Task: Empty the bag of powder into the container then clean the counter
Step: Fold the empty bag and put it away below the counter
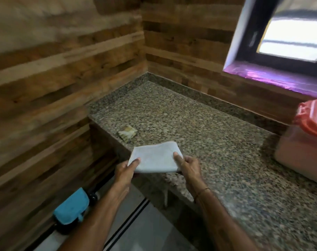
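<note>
Head view: a folded white cloth (155, 156) is held over the near left corner of the speckled granite counter (199, 124). It is pinched at its two near corners, one by the left hand (126, 171) and one by the right hand (188, 166), each with a thumb laid on top; the fingers beneath are hidden. Whether the far edge of the cloth touches the stone cannot be told.

Just beyond the cloth, a small flattened bag (127, 132) lies on the counter near its left edge and looks emptied. Well apart, at the right edge of the frame, the container (302, 145) is seen with its orange lid (311, 116) on and pale pink contents showing through the wall. The pouring step is judged done and the wiping step to be in hand.

The cloth is judged light, soft and limp: it will sag and unfold if taken by one corner only. For wiping, it is better pressed flat under a spread palm at its middle. The bag is thin and likely to slide on the polished stone, so it is best lifted clear by an edge.

A blue object (71, 208) is seen low at the left, on the floor.
</note>
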`<state>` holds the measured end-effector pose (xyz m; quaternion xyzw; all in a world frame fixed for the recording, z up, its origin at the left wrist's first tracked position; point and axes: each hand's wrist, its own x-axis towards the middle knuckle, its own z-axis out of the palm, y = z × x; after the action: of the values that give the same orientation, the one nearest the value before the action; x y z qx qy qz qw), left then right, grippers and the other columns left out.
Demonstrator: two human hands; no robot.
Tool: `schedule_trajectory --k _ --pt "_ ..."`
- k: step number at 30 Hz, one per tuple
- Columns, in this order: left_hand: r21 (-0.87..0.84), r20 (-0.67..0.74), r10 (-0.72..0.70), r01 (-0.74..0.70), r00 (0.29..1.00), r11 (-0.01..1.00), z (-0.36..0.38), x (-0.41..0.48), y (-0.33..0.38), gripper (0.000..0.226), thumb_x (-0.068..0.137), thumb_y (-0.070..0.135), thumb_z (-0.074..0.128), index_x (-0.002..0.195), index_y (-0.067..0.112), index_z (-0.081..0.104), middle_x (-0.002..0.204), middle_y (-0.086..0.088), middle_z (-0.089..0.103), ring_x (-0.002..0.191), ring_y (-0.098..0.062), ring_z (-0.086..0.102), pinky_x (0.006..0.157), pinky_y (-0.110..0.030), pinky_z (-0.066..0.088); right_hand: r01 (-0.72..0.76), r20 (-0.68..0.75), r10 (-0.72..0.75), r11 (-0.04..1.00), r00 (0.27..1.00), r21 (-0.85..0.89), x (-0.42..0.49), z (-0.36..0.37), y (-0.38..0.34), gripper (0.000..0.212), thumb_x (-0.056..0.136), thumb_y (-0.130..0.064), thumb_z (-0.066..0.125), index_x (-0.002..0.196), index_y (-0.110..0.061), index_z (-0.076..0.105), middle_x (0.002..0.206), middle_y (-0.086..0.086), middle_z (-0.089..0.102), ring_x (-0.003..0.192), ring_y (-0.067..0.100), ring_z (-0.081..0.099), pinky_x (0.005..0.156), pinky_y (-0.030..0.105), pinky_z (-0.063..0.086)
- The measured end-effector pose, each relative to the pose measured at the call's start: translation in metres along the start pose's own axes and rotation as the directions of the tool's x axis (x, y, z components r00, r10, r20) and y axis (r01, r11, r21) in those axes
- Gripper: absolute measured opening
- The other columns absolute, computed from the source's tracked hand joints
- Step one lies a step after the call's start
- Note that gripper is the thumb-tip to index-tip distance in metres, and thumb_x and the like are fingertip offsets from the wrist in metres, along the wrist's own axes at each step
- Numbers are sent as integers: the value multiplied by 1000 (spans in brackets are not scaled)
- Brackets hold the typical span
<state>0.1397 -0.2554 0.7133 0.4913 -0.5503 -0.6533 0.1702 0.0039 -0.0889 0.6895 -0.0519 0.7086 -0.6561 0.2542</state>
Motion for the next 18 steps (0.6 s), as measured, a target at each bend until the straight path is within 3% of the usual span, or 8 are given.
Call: schedule_trajectory --k 2,4,6,9,13,15,17,18 --pt "-5 -10 36 -36 999 999 -43 -3 -10 20 94 16 72 112 8 68 98 -9 72 82 -17 66 52 -18 51 -31 26 31 999 999 -13 -17 33 6 48 73 -50 85 71 -7 64 75 18 71 72 29 67 63 48 58" --pt "-7 -22 54 -54 998 998 -91 -4 -22 19 92 9 72 110 8 66 100 -9 71 84 -19 65 59 -21 51 -59 38 60 997 997 -42 -36 70 13 42 73 -41 88 73 -16 55 71 9 66 68 26 65 59 36 55" --pt "-42 -20 46 -46 999 998 -134 -7 -36 22 90 1 72 108 6 61 100 -8 69 88 -20 64 65 -24 50 -83 43 86 994 995 -77 -53 103 19 39 76 -32 89 77 -16 53 77 14 69 74 32 71 66 40 62" --pt "-158 -61 20 -29 998 987 -201 -15 -57 49 85 -11 71 123 11 50 113 -8 64 93 -15 63 72 -25 52 -115 165 129 989 978 -88 -80 158 27 36 72 -27 90 79 -15 57 103 32 71 95 43 73 84 61 60" --pt "-281 -111 -92 58 990 958 -288 -17 -77 96 76 -14 75 154 19 29 127 -8 59 108 -30 64 96 -49 55 -245 399 250 967 882 -65 -103 232 37 42 86 -7 80 120 6 61 112 28 73 85 33 74 65 40 63" --pt "-348 -87 -168 128 982 929 -325 -14 -88 110 62 -8 82 156 10 29 128 -14 67 105 -35 70 86 -48 60 -230 500 260 965 826 -122 -111 260 42 39 90 -8 74 124 6 64 106 23 76 86 34 76 69 41 64" --pt "-406 -52 -197 159 979 900 -350 -17 -91 84 63 -5 83 141 0 51 113 -18 75 88 -32 76 68 -44 64 -191 585 268 963 766 -192 -113 283 51 37 92 -18 74 123 0 68 110 23 76 99 43 74 84 51 62" --pt "-415 -47 -195 159 980 896 -361 -16 -93 62 72 -2 83 131 0 61 108 -17 77 85 -30 77 68 -45 65 -163 611 281 957 740 -241 -114 297 54 36 92 -25 75 121 -4 70 111 21 76 103 43 73 89 53 61"
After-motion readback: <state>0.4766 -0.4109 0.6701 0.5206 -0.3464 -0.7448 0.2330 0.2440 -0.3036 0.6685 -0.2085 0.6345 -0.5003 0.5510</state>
